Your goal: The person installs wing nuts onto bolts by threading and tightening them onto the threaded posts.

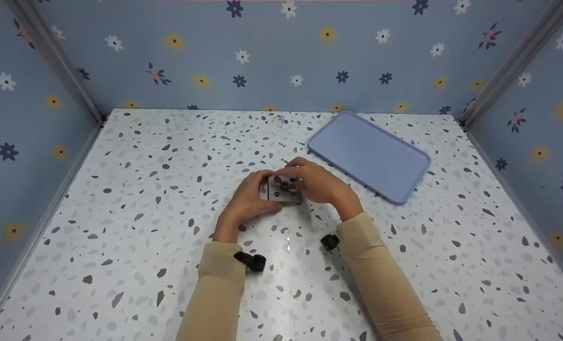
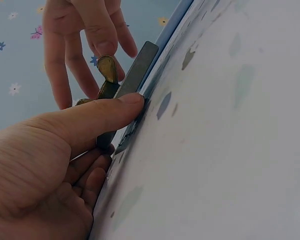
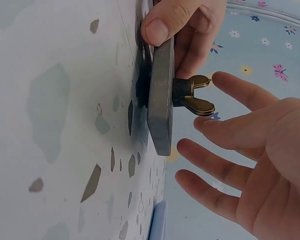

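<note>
A small grey metal plate (image 3: pixel 161 95) with several holes lies at the middle of the table. From its top face stands a brass-coloured wing nut (image 3: pixel 199 105) with two rounded wings. My left hand (image 1: pixel 247 199) holds the plate by its edges, thumb on the near side and fingers on the far side. Around the wing nut hovers my right hand (image 1: pixel 320 182). Its fingers are spread and loosely bent in the right wrist view, with the index fingertip (image 3: pixel 221 80) close beside one wing. Whether that fingertip touches the wing I cannot tell.
A shallow blue-grey tray (image 1: pixel 371 156) lies at an angle on the right, beyond my right hand. The speckled white table (image 1: pixel 144 227) is bounded by flowered blue walls (image 1: pixel 281 57) at the back and both sides.
</note>
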`<state>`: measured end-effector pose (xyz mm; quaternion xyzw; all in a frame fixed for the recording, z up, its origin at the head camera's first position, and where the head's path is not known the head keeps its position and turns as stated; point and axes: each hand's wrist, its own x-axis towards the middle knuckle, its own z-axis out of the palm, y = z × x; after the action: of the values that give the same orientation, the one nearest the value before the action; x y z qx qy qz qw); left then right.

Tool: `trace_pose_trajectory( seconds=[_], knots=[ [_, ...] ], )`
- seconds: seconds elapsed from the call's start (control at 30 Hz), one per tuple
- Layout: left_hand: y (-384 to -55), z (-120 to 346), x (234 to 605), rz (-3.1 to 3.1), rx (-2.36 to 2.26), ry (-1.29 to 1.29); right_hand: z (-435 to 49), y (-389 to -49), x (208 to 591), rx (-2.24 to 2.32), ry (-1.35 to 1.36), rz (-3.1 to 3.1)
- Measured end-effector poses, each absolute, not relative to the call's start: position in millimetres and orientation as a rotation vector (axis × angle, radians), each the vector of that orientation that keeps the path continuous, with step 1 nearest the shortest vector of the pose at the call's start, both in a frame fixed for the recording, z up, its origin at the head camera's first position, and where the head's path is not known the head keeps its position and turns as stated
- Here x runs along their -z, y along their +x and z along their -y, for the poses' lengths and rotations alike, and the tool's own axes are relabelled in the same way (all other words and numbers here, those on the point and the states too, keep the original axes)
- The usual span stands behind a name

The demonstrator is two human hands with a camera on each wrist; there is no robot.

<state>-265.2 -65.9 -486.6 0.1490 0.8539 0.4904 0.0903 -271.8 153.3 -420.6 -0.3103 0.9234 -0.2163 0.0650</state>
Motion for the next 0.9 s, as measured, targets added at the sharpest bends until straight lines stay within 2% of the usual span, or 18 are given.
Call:
trace_pose_trajectory(
  seconds=[0.9],
  knots=[
    [-264.5, 66.2, 486.0, -2.536, -1.455, 0.478, -157.5, -271.0, 422.8, 0.628, -0.948, -2.786]
  ],
)
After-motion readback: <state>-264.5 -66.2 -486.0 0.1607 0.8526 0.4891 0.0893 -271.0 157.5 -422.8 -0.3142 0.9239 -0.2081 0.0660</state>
